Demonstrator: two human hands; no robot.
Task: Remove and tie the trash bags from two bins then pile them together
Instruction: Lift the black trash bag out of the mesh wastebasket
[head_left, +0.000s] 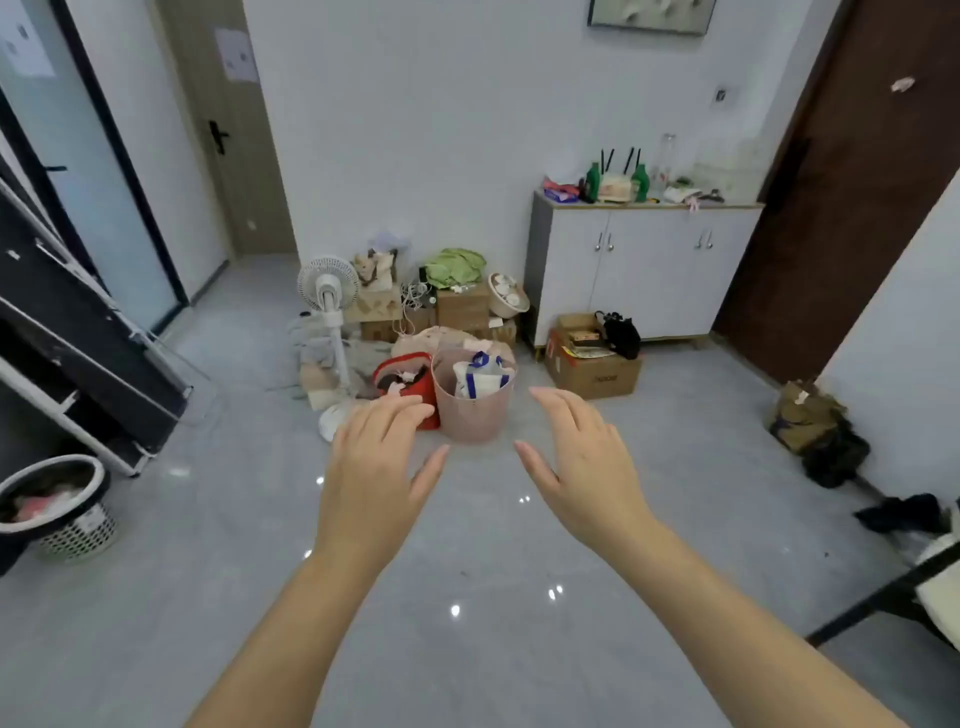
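Note:
A pink bin (470, 410) stands on the grey floor ahead, lined with a clear bag and holding white and blue packaging. Beside it on the left sits a red bin (423, 382) with a red bag full of rubbish. A third bin, white mesh with a black bag (52, 506), stands at the far left. My left hand (376, 467) is stretched forward with fingers apart, its fingertips in front of the red bin. My right hand (582, 462) is also spread and empty, to the right of the pink bin. Neither hand touches anything.
Behind the bins are a white standing fan (330, 312), stacked cardboard boxes (462, 306) and a white cabinet (644, 270). An open carton (592, 369) lies to the right. Dark bags (821, 436) sit by the right wall. A black rack (78, 332) leans at left.

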